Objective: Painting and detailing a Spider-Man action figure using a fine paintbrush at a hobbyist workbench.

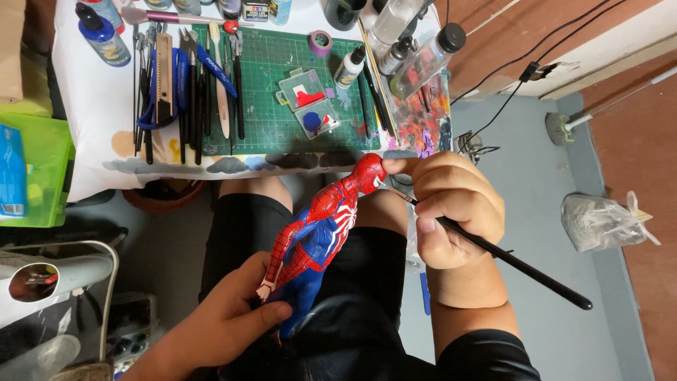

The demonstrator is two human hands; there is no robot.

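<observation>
A red and blue action figure (321, 229) lies tilted over my lap, head up toward the table. My left hand (229, 317) grips it by the legs and lower body. My right hand (451, 208) holds a thin black paintbrush (522, 264), its tip touching the figure's red head (369, 174). The forefinger of that hand rests against the head too.
A green cutting mat (282, 92) on the white table carries a row of knives, files and brushes (183, 77), a small clear box with red and blue parts (309, 102), tape (320, 42) and paint bottles (416, 53). A paint-stained palette (423, 120) sits at the right edge. A green bin (35, 169) stands left.
</observation>
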